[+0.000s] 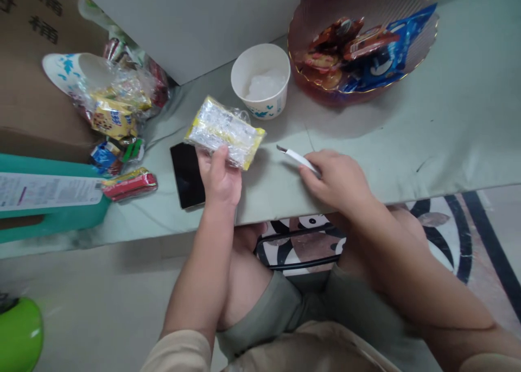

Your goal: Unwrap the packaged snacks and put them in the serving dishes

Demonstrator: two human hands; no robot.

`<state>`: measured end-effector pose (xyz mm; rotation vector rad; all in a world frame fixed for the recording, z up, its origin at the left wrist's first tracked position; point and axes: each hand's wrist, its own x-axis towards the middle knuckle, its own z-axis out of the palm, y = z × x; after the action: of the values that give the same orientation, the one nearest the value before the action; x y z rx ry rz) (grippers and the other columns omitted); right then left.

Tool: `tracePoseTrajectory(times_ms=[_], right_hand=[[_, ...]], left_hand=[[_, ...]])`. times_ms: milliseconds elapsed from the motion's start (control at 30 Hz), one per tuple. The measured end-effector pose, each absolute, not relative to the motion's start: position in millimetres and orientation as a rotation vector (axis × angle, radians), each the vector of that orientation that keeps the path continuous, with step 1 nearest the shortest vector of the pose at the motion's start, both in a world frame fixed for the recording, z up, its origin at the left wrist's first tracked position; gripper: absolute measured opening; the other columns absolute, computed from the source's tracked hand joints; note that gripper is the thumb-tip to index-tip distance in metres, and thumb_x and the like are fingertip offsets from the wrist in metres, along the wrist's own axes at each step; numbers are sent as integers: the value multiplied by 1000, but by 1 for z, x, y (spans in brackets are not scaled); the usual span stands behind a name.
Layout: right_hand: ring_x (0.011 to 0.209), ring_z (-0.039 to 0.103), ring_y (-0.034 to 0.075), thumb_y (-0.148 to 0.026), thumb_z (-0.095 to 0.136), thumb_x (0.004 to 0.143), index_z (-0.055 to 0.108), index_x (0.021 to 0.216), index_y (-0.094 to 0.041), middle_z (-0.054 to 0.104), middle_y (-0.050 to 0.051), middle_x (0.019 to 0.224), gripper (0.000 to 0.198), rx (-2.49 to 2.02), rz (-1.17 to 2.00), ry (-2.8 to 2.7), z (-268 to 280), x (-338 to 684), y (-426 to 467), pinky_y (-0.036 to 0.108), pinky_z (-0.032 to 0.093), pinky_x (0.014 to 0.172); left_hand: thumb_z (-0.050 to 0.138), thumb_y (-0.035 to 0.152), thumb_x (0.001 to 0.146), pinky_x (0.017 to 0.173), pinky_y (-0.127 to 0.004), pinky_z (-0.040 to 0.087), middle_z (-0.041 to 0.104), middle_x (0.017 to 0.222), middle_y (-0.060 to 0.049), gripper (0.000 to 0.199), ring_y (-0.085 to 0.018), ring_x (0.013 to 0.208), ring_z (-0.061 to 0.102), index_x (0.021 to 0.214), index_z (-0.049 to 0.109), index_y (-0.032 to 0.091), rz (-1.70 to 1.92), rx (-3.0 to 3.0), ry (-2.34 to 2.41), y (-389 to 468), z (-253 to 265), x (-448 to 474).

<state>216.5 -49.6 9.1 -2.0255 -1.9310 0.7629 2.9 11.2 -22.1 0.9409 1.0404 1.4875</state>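
My left hand (222,176) grips a flat packet (226,132) in clear wrap, silvery white with yellow ends, with the thumb on top. Below that hand a black phone (186,176) lies on the table, partly covered by it. In my right hand (336,176) is a slim white utility knife (299,160), its short dark blade pointing left toward the packet but apart from it. Behind the packet stands a white paper tub (266,103) with a blue leaf print and a whitish, translucent content.
A pink glass bowl (391,87) with gold rim holds several snack packs. At left are a heap of wrapped snacks (116,117), a tipped paper cup (61,70), a red packet (132,186), a teal box (81,220) and a cardboard carton (32,89). The table's front edge runs before my knees.
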Motion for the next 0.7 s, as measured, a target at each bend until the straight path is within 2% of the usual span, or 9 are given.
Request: tracePoseTrajectory(times_ms=[100, 200, 300, 400, 467, 533, 633, 700], right_hand=[[81, 56, 22, -42, 53, 95, 76, 108, -24, 66, 11, 106, 33, -2001, 459, -1817, -8, 231, -46, 33, 31, 63], [84, 57, 25, -39, 57, 93, 78, 106, -24, 65, 11, 96, 28, -1923, 247, -1781, -29, 251, -38, 36, 38, 68], [92, 58, 29, -38, 59, 93, 77, 105, -23, 65, 12, 95, 26, -1869, 10, -1746, -42, 270, -32, 42, 44, 79], [105, 59, 35, -37, 56, 95, 72, 116, -23, 66, 15, 106, 30, -1858, -122, -1668, -39, 272, -33, 51, 46, 89], [111, 60, 35, -33, 54, 94, 67, 123, -23, 65, 17, 113, 33, -1769, -63, -1715, -31, 260, -38, 52, 47, 92], [118, 59, 34, -27, 53, 90, 64, 127, -25, 63, 17, 123, 38, -1579, 59, -1835, -24, 242, -44, 50, 48, 95], [126, 58, 32, -18, 52, 82, 62, 127, -25, 61, 14, 132, 46, -1307, 180, -1946, -22, 216, -49, 49, 47, 99], [121, 61, 30, -15, 51, 79, 63, 124, -24, 66, 12, 125, 47, -1289, 201, -1936, -24, 208, -49, 48, 46, 100]], left_hand=[[85, 54, 73, 112, -40, 50, 64, 133, -4, 65, -25, 130, 62, 127, 52, 35, 1424, 1045, 1079, 4, -34, 11], [82, 60, 77, 105, -38, 53, 60, 135, -6, 67, -22, 125, 63, 126, 45, 34, 1312, 1133, 1125, -8, -46, 26], [84, 60, 74, 92, -34, 55, 62, 123, -6, 74, -19, 105, 67, 125, 38, 31, 1242, 1264, 1272, -18, -47, 33], [80, 61, 79, 84, -33, 52, 59, 103, -3, 59, -18, 90, 61, 115, 47, 27, 1243, 1465, 1516, -18, -38, 24], [73, 63, 84, 86, -35, 51, 55, 102, -4, 48, -20, 94, 58, 107, 54, 26, 1348, 1560, 1605, -14, -31, 11], [70, 64, 85, 91, -37, 51, 55, 112, -7, 48, -24, 107, 57, 110, 56, 26, 1417, 1661, 1559, -8, -27, 0], [75, 63, 81, 106, -44, 47, 58, 127, -9, 58, -29, 125, 55, 123, 56, 27, 1256, 1851, 1370, 1, -30, -9], [81, 63, 75, 113, -48, 43, 60, 133, -10, 67, -32, 130, 55, 127, 57, 27, 1112, 1936, 1258, 4, -34, -8]])
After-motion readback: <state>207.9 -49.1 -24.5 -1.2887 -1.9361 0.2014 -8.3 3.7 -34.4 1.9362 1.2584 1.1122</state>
